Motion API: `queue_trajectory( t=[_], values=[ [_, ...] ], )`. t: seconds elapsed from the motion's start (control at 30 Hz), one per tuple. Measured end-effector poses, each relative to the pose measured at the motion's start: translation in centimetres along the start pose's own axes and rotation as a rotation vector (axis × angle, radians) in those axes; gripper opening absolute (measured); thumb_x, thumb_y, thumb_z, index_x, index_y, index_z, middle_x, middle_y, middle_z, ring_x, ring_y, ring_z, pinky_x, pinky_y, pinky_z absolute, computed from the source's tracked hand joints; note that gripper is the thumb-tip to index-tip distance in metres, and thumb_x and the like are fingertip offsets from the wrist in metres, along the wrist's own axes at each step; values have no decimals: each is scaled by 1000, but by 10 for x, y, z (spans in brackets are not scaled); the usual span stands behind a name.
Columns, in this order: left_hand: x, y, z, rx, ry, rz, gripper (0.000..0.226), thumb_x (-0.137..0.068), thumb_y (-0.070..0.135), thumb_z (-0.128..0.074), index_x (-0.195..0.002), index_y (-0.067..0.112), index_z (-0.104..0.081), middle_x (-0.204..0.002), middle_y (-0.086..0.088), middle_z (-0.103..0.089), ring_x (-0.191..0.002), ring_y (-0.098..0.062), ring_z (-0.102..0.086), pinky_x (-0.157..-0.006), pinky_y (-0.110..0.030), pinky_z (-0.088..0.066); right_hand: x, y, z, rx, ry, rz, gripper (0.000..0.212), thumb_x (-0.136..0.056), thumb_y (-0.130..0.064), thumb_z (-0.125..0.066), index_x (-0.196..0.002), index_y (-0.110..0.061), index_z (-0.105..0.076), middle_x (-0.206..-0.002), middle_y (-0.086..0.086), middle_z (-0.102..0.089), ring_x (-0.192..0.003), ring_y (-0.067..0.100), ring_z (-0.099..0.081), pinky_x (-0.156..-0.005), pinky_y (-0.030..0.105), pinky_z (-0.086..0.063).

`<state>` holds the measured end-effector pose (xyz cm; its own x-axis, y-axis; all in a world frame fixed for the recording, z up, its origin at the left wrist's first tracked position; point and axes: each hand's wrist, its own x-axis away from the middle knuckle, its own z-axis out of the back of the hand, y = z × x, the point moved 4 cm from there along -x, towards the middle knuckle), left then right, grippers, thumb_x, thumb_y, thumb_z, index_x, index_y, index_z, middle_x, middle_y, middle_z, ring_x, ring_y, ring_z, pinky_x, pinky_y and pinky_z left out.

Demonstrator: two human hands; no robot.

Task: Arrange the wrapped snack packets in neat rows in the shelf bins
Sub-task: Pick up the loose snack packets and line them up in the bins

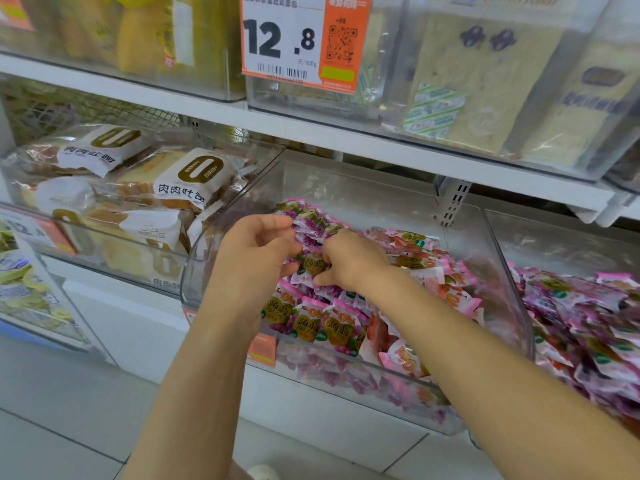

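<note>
Here both hands work inside the clear middle bin point(498, 258) on the lower shelf, reaching over its curved front wall so the packets can be handled where they lie. The left hand point(258, 251) curls its fingers around a short stack of purple grape packets point(311, 220) near the back left of the bin, seemingly bracing the row so it does not topple. The right hand point(349, 261) is closed too, thumb and fingers pinching packets just beside the left hand, probably pressing them flat against the held stack. The two hands nearly touch, with packets squeezed between them.

Along the front wall a row of grape packets point(311, 320) stands upright, labels facing out, which suits a shopper reading them. To the right in the same bin, pink and orange packets point(433, 271) lie loose and tilted, not yet lined up. The bin on the far right point(588, 317) holds a jumbled heap of similar packets. The bin to the left point(114, 188) holds larger bread packs. An orange price tag point(304, 39) hangs from the shelf above.

By my judgement the arranging is partly done: one front row is tidy, the rest needs work.
</note>
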<state>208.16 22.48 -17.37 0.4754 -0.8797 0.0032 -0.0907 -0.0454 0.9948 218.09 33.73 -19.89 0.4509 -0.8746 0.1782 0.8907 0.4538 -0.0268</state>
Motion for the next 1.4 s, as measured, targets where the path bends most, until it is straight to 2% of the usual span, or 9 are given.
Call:
queue_trajectory(
  t=[0.13, 0.2, 0.33, 0.53, 0.77, 0.9, 1.0, 1.1, 1.4],
  values=[
    [0, 0, -1, 0, -3, 3, 23, -90, 1, -55, -106, 17, -60, -105, -3, -65, -97, -15, -64, -73, -25, -54, 2, 5, 3, 2, -62, 77, 45, -80, -37, -71, -114, -9, -60, -114, 8, -55, -99, 27, -56, -78, 33, -47],
    [0, 0, -1, 7, -5, 7, 23, -89, 0, -56, -103, 17, -61, -104, -3, -65, -96, -16, -65, -73, -25, -54, 5, 5, 3, 38, -64, 82, 50, -80, -44, -69, -111, -7, -59, -123, 11, -48, -106, 28, -53, -77, 32, -43],
    [2, 0, -1, 17, -6, 10, 24, -89, -1, -56, -105, 16, -60, -104, -3, -65, -97, -17, -64, -74, -25, -55, 5, 6, -5, 0, -39, 29, 43, -78, -52, -67, -69, -12, -52, -81, 4, -51, -83, 25, -49, -55, 28, -34],
    [3, 1, 0, 16, -5, 9, 24, -89, -1, -55, -106, 15, -60, -105, -4, -64, -98, -17, -64, -75, -26, -54, 12, 8, -5, -130, 50, 104, 33, -79, -24, -74, -110, -15, -65, -114, 3, -64, -106, 24, -59, -86, 36, -50],
    [2, 1, -1, 12, -1, 10, 24, -89, 0, -56, -108, 14, -60, -105, -5, -64, -98, -19, -64, -74, -26, -55, 19, 16, 5, -454, 130, 163, 30, -80, 4, -65, -103, -12, -57, -100, 1, -56, -95, 21, -59, -87, 41, -52],
    [2, 1, 1, 13, -3, 7, 24, -89, 0, -55, -107, 14, -60, -106, -5, -65, -97, -18, -64, -73, -26, -54, 46, 20, 19, -443, 115, 236, 17, -77, -13, -75, -92, -14, -68, -86, -6, -62, -84, 13, -62, -80, 34, -54],
    [3, 1, 0, 5, -6, 1, 23, -89, 0, -55, -106, 15, -60, -105, -4, -64, -96, -16, -64, -74, -26, -55, 64, 11, 7, -201, -94, 294, 29, -69, -39, -79, -90, -21, -69, -85, -9, -65, -83, 10, -60, -72, 30, -50],
    [5, 1, -4, 1, -16, 2, 22, -90, -1, -55, -103, 16, -60, -104, -3, -64, -95, -16, -64, -76, -27, -55, 65, 3, -2, -101, -32, 319, 33, -66, -47, -78, -85, -25, -65, -82, -7, -65, -81, 12, -56, -63, 27, -42],
    [7, -1, -17, -15, -59, -3, 21, -91, 0, -54, -106, 14, -60, -106, -5, -63, -94, -16, -64, -76, -26, -55, 79, 39, 32, -326, 93, 307, 14, -79, -13, -74, -92, -18, -71, -80, -9, -63, -71, 1, -57, -66, 18, -47]
  ],
)
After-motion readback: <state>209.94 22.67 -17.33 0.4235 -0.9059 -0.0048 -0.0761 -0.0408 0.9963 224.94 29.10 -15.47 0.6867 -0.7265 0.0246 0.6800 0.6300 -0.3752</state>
